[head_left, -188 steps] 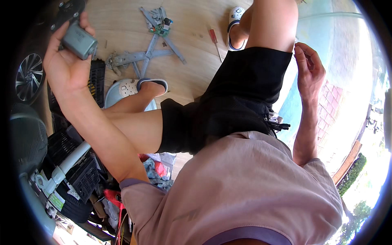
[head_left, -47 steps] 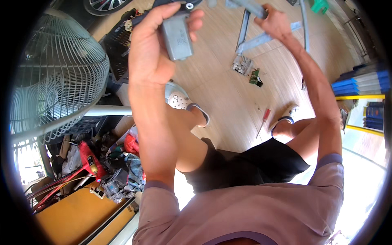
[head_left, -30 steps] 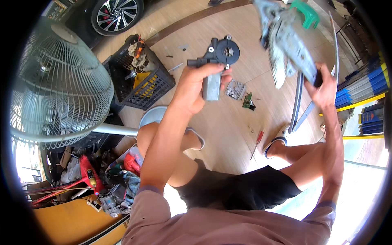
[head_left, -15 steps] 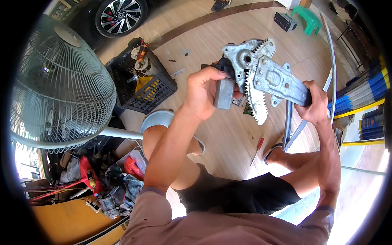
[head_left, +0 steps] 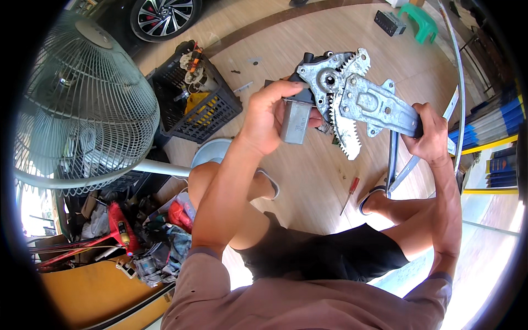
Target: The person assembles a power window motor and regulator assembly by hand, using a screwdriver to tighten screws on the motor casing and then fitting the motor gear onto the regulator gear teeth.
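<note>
Held up before me is a car window regulator (head_left: 371, 105), a silvery metal assembly with a toothed sector gear (head_left: 345, 132) and long flat metal arms (head_left: 406, 171) hanging beneath. My left hand (head_left: 263, 120) is closed round its grey boxy motor (head_left: 296, 122), thumb over the black housing at the top. At the opposite end, my right hand (head_left: 428, 136) grips the metal bracket where it meets the arms. Fingers behind the motor are partly hidden. On the floor below lies a red-handled screwdriver (head_left: 352, 191), touched by neither hand.
At left stand a large fan (head_left: 82, 115) and a black plastic crate (head_left: 201, 124) of parts. Tools and rags (head_left: 159, 250) pile up at lower left. A green stool (head_left: 419, 23) and a black box-shaped device (head_left: 390, 23) are at far right, near blue stacked goods (head_left: 492, 124).
The regulator has turned slightly in my hands, so more of the motor's flat grey face shows. Both hands keep their hold. The surroundings shift a little with my head.
</note>
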Available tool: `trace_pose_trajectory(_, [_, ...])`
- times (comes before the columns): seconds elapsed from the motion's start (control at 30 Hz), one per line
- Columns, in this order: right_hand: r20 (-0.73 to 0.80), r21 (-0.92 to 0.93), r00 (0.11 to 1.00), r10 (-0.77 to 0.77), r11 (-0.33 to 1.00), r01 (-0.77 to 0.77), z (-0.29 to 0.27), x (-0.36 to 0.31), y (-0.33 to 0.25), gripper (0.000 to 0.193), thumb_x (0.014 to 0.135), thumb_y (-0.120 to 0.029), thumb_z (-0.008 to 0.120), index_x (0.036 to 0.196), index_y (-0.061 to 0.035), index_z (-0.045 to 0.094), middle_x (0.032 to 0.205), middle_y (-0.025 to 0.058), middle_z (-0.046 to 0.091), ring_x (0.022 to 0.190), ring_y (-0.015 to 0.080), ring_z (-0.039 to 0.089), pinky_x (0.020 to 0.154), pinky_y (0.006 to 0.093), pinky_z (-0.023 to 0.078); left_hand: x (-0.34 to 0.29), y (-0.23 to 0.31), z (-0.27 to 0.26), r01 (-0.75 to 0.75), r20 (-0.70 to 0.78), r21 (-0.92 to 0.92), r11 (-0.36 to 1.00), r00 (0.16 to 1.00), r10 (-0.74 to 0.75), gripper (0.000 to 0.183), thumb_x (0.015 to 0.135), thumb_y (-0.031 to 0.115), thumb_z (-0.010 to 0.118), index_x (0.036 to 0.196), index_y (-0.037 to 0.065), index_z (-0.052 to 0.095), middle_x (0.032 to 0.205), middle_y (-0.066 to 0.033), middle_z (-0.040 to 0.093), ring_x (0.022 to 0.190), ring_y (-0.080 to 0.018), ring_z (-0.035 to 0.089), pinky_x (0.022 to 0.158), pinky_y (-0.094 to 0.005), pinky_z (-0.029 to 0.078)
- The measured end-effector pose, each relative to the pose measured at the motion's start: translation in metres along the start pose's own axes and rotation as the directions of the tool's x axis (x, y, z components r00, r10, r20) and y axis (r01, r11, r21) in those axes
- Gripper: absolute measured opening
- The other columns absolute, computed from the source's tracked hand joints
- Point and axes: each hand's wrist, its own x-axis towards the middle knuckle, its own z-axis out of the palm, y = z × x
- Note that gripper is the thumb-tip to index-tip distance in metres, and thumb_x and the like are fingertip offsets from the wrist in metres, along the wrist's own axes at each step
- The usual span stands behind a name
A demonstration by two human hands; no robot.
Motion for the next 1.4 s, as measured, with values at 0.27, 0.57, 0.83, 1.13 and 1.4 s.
trace_pose_trajectory(0.27, [-0.004, -0.003, 1.000, -0.001, 1.000, 0.001, -0.009, 0.002, -0.004, 0.039, 0.063, -0.007, 0.077, 0.098, -0.0020, 0.062, 0.078, 0.0109, 0.058, 0.060, 0.0304, 0.062, 0.053, 0.0374, 0.051, -0.005, 0.000, 0.005, -0.062, 0.054, 0.119, 0.991, 0.997, 0.056, 0.046, 0.089, 0.041, 0.059, 0.110, 0.001, 0.065, 0.095, -0.0123, 0.072, 0.076, -0.0234, 0.070, 0.065, -0.0357, 0.055])
trace_pose_trajectory(0.57, [0.012, -0.023, 1.000, 0.000, 1.000, 0.000, -0.013, 0.002, 0.000, 0.042, 0.061, -0.006, 0.077, 0.100, -0.0027, 0.064, 0.076, 0.0110, 0.056, 0.058, 0.0301, 0.061, 0.053, 0.0380, 0.050, -0.005, -0.002, 0.006, -0.095, 0.054, 0.177, 0.980, 0.995, 0.087, 0.035, 0.084, 0.025, 0.073, 0.106, -0.001, 0.067, 0.086, -0.0110, 0.069, 0.070, -0.0194, 0.068, 0.056, -0.0311, 0.052])
trace_pose_trajectory(0.83, [0.058, -0.055, 0.998, 0.033, 0.998, -0.030, -0.015, 0.000, -0.003, 0.043, 0.062, -0.006, 0.076, 0.103, -0.0035, 0.064, 0.076, 0.0112, 0.055, 0.059, 0.0313, 0.061, 0.054, 0.0387, 0.050, -0.010, 0.001, 0.014, -0.113, 0.083, 0.248, 0.962, 0.992, 0.095, 0.029, 0.081, 0.018, 0.078, 0.100, -0.001, 0.068, 0.083, -0.0088, 0.068, 0.065, -0.0155, 0.064, 0.053, -0.0284, 0.049])
trace_pose_trajectory(1.13, [0.146, -0.101, 0.988, 0.055, 0.994, -0.040, -0.008, -0.001, -0.008, 0.057, 0.064, -0.006, 0.076, 0.119, -0.0098, 0.061, 0.078, 0.0101, 0.055, 0.060, 0.0311, 0.063, 0.056, 0.0395, 0.053, -0.010, -0.001, 0.009, -0.094, 0.046, 0.294, 0.951, 0.995, 0.084, 0.029, 0.080, 0.018, 0.080, 0.100, -0.001, 0.070, 0.085, -0.0083, 0.069, 0.066, -0.0144, 0.064, 0.057, -0.0276, 0.050])
trace_pose_trajectory(1.4, [0.300, -0.086, 0.944, 0.140, 0.989, -0.120, 0.010, -0.008, -0.013, 0.079, 0.066, -0.006, 0.075, 0.138, -0.0201, 0.047, 0.080, 0.0126, 0.062, 0.066, 0.0357, 0.066, 0.060, 0.0437, 0.055, -0.010, -0.002, 0.004, -0.085, 0.068, 0.370, 0.925, 0.996, 0.065, 0.029, 0.080, 0.018, 0.081, 0.101, 0.001, 0.070, 0.085, -0.0086, 0.072, 0.074, -0.0156, 0.068, 0.061, -0.0278, 0.052])
